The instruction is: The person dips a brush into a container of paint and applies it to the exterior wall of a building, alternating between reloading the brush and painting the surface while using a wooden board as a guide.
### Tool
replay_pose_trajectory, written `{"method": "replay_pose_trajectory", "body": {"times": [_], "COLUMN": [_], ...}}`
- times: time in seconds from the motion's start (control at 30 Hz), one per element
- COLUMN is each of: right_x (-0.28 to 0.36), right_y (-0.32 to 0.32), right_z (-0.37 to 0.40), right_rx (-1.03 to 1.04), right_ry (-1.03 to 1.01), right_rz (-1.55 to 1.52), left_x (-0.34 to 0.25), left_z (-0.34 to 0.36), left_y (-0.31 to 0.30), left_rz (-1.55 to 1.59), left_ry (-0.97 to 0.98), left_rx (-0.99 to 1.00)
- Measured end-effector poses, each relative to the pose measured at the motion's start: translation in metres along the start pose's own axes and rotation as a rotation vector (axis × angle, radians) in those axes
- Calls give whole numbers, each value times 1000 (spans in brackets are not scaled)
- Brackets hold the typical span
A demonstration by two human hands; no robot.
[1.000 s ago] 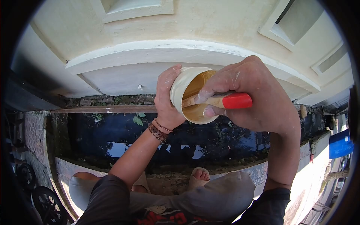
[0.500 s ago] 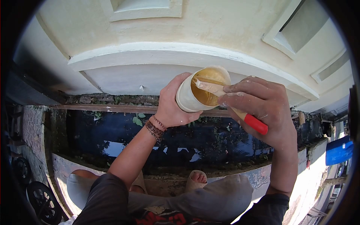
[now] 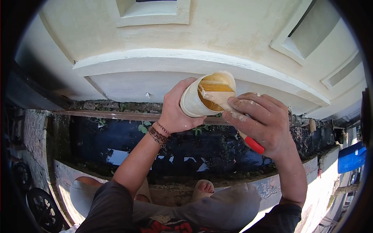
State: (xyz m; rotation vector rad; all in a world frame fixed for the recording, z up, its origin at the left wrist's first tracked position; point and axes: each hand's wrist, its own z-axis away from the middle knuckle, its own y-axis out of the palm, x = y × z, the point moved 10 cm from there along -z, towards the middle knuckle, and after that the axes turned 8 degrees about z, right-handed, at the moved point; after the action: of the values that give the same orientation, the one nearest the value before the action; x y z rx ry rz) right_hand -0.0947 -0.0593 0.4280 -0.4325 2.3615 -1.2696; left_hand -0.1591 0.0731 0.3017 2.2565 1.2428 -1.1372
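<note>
My left hand (image 3: 176, 105) is wrapped round a whitish cup (image 3: 189, 100), tilted so that its mouth faces right and its yellow-stained inside shows. In my right hand (image 3: 266, 122) is a paintbrush (image 3: 221, 97) with a pale wooden handle and a red end. Its broad head reaches into the cup; the bristles are hidden there. Whitish smears mark the fingers of my right hand. Both hands are over a water-filled ditch, in front of a cream wall (image 3: 155, 39).
Dark water (image 3: 132, 136) fills the ditch between my feet and the wall. A white ledge (image 3: 163, 58) runs along the wall, with recessed openings above. A blue barrel (image 3: 351, 156) stands far right, and black wheels (image 3: 44, 209) are at lower left.
My right hand has shifted left and a little down, pushing the paintbrush farther into the cup and turning its broad side to view. The cup has moved slightly left and down.
</note>
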Motion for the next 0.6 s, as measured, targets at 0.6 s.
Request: {"method": "replay_pose_trajectory", "body": {"times": [0.6], "right_x": [-83], "right_y": [60], "right_z": [18], "right_rx": [273], "right_ry": [836], "right_rz": [-1111], "left_x": [3], "left_z": [0], "left_y": [-4], "left_rz": [-191], "left_ry": [27], "left_rx": [77]}}
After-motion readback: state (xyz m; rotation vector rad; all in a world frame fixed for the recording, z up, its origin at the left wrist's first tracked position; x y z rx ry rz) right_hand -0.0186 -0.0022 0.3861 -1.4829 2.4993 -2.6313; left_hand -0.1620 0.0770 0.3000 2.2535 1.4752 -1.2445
